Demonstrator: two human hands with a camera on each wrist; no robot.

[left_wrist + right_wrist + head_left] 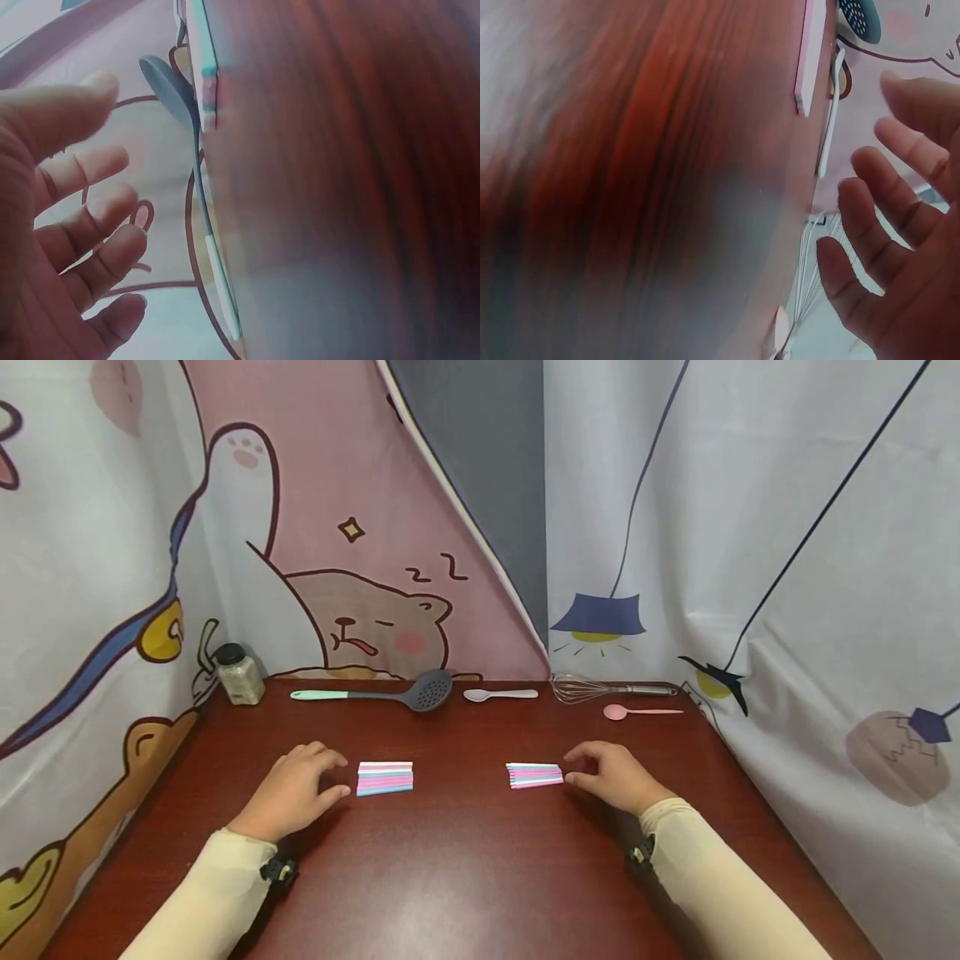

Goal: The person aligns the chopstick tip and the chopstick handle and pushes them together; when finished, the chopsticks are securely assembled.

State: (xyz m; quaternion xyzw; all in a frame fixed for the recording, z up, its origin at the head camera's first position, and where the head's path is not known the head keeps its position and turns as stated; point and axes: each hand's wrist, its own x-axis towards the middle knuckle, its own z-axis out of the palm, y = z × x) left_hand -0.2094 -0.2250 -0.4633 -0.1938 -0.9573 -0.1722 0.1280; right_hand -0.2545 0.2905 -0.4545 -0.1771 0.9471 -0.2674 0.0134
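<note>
Two small stacks of pink, blue and white strips lie on the dark wooden table (465, 860). My left hand (341, 775) rests on the table just left of the left stack (385, 778), fingers relaxed, a small gap between thumb and strips. My right hand (570, 768) rests at the right end of the right stack (535, 775); whether its fingertips touch the strips I cannot tell. The left wrist view shows spread fingers (90, 217) holding nothing, with the left stack (205, 75) beyond. The right wrist view shows spread fingers (885, 202) beside the right stack (810, 52).
Along the table's back edge lie a grey slotted spoon with a mint handle (420, 693), a white spoon (498, 694), a wire whisk (600, 689) and a pink spoon (637, 712). A black-capped jar (238, 674) stands at the back left corner. Printed cloth walls enclose three sides.
</note>
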